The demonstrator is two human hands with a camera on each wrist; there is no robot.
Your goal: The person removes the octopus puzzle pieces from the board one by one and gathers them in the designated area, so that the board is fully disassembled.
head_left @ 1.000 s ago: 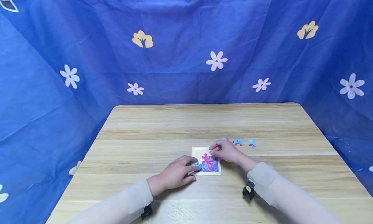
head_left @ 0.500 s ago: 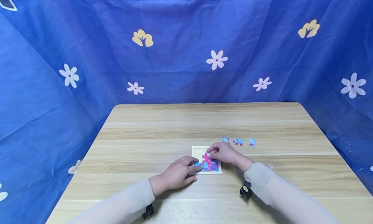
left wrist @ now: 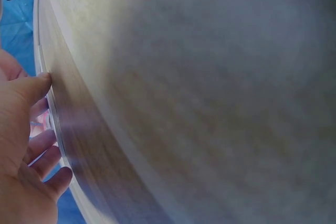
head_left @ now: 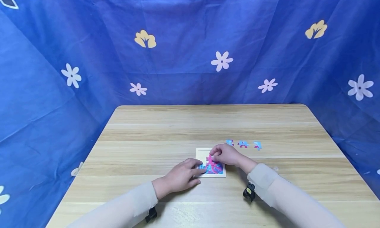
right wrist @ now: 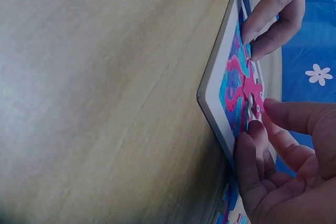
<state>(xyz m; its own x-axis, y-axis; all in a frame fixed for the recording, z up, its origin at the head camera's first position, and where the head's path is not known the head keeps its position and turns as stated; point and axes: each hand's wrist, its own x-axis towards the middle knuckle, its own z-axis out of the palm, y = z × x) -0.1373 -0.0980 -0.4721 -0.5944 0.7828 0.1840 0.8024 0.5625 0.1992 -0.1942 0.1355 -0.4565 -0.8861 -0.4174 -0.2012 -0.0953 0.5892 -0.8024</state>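
Observation:
A square white puzzle tray (head_left: 203, 149) lies on the table, its near part filled with pink, blue and purple pieces. My right hand (head_left: 227, 155) reaches over its right side. Thumb and fingertips pinch a pink puzzle piece (right wrist: 256, 88), tilted a little above the pieces around it in the right wrist view. My left hand (head_left: 180, 176) lies at the tray's left edge, fingers extended, with fingertips resting on the blue pieces (head_left: 202, 167). In the left wrist view its thumb (left wrist: 39, 85) is along the tray's edge.
Three loose blue and pink puzzle pieces (head_left: 243, 144) lie in a row behind and right of the tray. The wooden table (head_left: 142, 139) ends at a blue curtain (head_left: 184, 73) with flowers. Black wrist cameras (head_left: 249, 192) hang under both sleeves.
My right hand has shifted slightly left and toward me over the tray, uncovering the leftmost loose piece. My left hand has stayed nearly still.

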